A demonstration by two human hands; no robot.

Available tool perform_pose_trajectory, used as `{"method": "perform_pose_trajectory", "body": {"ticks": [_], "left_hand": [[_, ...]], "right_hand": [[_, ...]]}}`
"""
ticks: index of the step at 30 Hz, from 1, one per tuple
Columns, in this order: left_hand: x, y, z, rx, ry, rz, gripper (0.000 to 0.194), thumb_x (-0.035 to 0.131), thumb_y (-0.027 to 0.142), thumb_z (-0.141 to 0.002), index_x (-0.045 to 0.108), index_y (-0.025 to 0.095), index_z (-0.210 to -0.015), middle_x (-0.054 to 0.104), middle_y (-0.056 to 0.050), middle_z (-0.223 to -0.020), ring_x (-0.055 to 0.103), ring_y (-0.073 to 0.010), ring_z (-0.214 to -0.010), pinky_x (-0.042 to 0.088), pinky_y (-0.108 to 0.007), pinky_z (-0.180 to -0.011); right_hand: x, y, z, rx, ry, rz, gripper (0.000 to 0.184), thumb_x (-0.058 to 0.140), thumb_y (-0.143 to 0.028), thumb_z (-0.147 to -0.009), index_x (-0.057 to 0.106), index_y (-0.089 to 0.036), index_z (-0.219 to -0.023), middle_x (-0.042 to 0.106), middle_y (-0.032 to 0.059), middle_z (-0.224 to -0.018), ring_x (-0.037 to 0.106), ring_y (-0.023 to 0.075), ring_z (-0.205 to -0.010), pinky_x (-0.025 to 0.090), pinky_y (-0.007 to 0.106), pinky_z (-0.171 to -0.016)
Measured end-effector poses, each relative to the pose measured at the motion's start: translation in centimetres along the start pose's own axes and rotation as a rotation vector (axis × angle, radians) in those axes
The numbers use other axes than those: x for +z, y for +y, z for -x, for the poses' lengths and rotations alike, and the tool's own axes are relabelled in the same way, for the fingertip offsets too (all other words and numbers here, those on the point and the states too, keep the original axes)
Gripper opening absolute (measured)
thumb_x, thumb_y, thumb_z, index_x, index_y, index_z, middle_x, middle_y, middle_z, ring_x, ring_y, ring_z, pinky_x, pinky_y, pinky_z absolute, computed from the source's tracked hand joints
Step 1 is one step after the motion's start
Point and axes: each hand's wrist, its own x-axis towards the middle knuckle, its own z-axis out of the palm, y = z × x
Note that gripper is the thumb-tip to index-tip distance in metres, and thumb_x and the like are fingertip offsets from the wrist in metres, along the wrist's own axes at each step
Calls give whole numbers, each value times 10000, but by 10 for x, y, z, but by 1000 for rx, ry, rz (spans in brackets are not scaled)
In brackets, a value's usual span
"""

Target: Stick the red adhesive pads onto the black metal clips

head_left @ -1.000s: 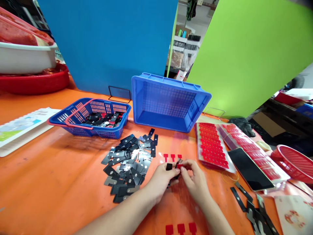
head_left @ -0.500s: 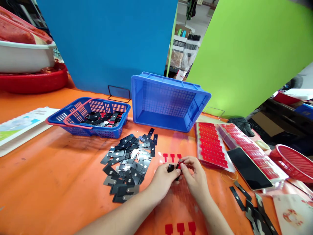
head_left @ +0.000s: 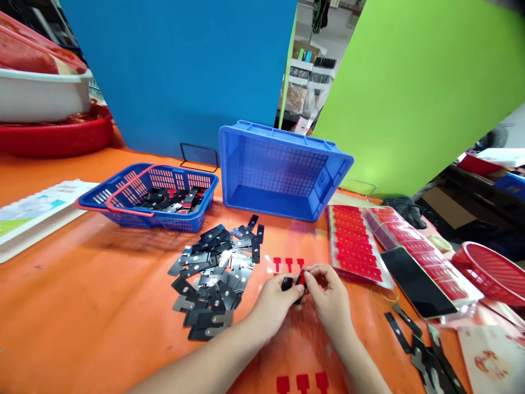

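Both hands meet over the orange table, fingers closed. My left hand [head_left: 274,300] grips small black flat plates [head_left: 287,283], one end poking out above the thumb. My right hand [head_left: 328,293] pinches a small red T-shaped piece [head_left: 302,279] against the black plate between the two hands. Fingers partly hide how the red piece lies on the plate. Just beyond the fingertips, a few red T-shaped pieces [head_left: 289,264] lie in a row on the table. To the left of my left hand spreads a loose pile of black and silver plates [head_left: 217,273].
A blue basket [head_left: 174,223] with a pink handle holds similar plates. Behind stands a tipped blue crate [head_left: 270,205]. At right lie sheets of red pieces [head_left: 356,243], a phone [head_left: 418,282], more black plates [head_left: 430,358] and a red basket [head_left: 492,273]. Red pieces [head_left: 302,382] lie near the front.
My right hand's fingers have shifted slightly over the red piece, with the thumb pressing nearer its upper end. My left hand stays almost still.
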Motion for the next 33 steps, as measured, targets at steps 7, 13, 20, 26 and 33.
{"method": "perform_pose_trajectory", "body": {"ticks": [7,13,20,26,33], "left_hand": [[1,0,1,21,-39,2,146,562,267,-702,545,138,-767,528,-7,-639,482,-91,-591,374,-191,-519],[1,2,2,24,-60,11,144,572,275,-694,559,141,-744,519,2,-631,474,-88,-581,374,-189,-521],[-3,-2,-1,33,-18,1,164,561,306,-706,563,162,-784,541,0,-646,497,-98,-597,399,-202,-541],[-2,-6,-1,2,-34,-35,206,598,300,-676,576,162,-828,562,-9,-685,522,-106,-616,427,-220,-570],[-4,-6,-1,18,-41,7,237,572,317,-711,586,162,-888,592,-55,-825,568,-148,-766,453,-227,-619]], "right_hand": [[1,-1,-1,-6,22,15,93,521,-268,-760,546,-181,-738,576,24,-764,555,149,-702,445,267,-644],[1,0,0,-24,21,73,103,505,-279,-769,536,-183,-746,571,28,-771,550,150,-709,443,273,-656],[5,14,-2,69,64,-19,423,577,-338,-699,406,-206,-1063,545,4,-775,547,136,-665,456,247,-583],[2,10,-7,200,-207,-90,322,468,-482,-750,542,-172,-707,521,-15,-548,498,121,-468,404,230,-452],[1,23,-16,244,-84,-278,451,350,-549,-786,567,-156,-825,461,-35,-512,475,117,-454,393,231,-466]]}}
